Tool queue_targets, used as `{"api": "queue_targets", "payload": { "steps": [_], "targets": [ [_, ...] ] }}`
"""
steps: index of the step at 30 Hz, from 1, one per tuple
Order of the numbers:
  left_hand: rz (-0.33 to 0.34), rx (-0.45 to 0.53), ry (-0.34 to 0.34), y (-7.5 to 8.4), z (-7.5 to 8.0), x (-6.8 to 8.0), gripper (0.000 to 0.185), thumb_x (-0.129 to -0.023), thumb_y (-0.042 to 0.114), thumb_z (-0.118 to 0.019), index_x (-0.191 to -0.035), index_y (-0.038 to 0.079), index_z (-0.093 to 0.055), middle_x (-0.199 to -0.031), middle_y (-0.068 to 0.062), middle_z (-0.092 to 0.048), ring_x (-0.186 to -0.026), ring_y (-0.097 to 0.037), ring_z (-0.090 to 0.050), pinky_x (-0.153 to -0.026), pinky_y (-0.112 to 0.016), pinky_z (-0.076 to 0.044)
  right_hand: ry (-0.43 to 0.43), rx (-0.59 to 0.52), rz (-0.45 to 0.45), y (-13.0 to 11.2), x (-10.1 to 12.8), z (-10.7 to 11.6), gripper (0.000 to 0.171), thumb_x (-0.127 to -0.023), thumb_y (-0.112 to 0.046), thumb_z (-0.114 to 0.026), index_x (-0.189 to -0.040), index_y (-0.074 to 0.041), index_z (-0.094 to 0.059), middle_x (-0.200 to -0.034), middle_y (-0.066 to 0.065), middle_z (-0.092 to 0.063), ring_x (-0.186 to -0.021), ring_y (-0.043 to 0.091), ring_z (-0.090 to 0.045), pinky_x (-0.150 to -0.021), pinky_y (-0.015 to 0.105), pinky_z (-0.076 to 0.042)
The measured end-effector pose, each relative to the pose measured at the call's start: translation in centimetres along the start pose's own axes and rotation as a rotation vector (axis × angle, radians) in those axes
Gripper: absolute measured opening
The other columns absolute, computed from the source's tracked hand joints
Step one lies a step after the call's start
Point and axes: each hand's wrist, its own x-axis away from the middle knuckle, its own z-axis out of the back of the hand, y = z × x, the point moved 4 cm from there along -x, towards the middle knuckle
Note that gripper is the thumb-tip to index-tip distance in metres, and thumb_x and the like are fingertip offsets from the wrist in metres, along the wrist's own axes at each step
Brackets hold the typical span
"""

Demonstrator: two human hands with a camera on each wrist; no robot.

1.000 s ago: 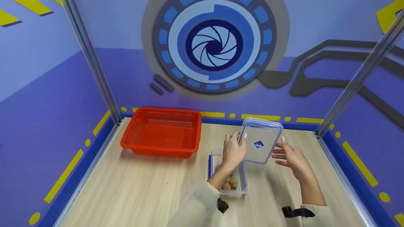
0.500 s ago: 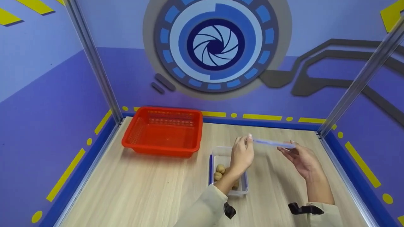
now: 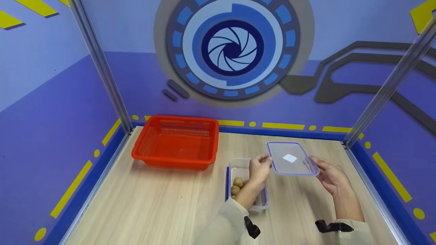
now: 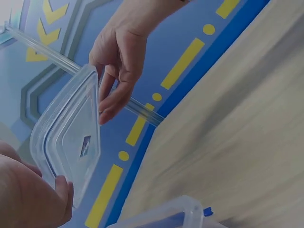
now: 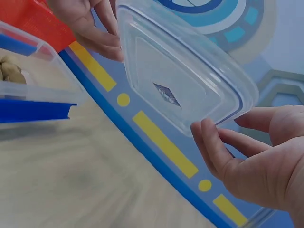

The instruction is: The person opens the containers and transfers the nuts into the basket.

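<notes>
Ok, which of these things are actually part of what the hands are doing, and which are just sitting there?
In the job:
- clear lid, held off the table at opposite edges by the left hand and right hand
- clear container, open under the left forearm
- walnuts inside it

Lying about:
- red basket, apart at the back left

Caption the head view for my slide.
Both hands hold a clear lid above the wooden table, beside a walnut container.
</notes>
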Motion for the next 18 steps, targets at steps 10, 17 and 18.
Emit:
{"api": "queue_targets", "payload": {
  "steps": [10, 17, 18],
  "targets": [
    [0.037, -0.119, -0.065, -1.2, -1.3, 0.5, 0.021, -0.097, -0.006, -0.066, -0.117, -0.007, -0.073, -0.094, -0.007, -0.07, -0.079, -0.015, -0.068, -0.071, -0.033, -0.064, -0.016, 0.258, 0.002, 0.6, -0.6, 3.4, 0.021, -0.105, -0.008, -0.066, -0.124, -0.003, -0.072, -0.108, 0.0, -0.076, -0.099, 0.013, -0.072, -0.088, 0.026, -0.058],
    [-0.095, -0.395, -0.015, -2.4, -2.7, 0.8, 0.016, -0.09, -0.005, -0.069, -0.101, -0.001, -0.079, -0.082, -0.001, -0.071, -0.071, -0.008, -0.064, -0.063, -0.024, -0.059, 0.024, 0.402, -0.023, 1.9, -0.6, 5.9, 0.021, -0.104, -0.008, -0.068, -0.122, 0.0, -0.072, -0.104, -0.001, -0.075, -0.097, 0.013, -0.07, -0.085, 0.026, -0.059],
    [-0.116, -0.435, -0.002, -2.7, -2.9, 0.8, 0.016, -0.089, -0.005, -0.069, -0.1, 0.0, -0.08, -0.082, -0.001, -0.072, -0.071, -0.007, -0.064, -0.065, -0.023, -0.058, 0.024, 0.42, -0.03, 2.2, -0.6, 6.3, 0.022, -0.104, -0.009, -0.068, -0.124, 0.001, -0.071, -0.105, -0.001, -0.075, -0.097, 0.014, -0.07, -0.085, 0.026, -0.06]
  ]
}}
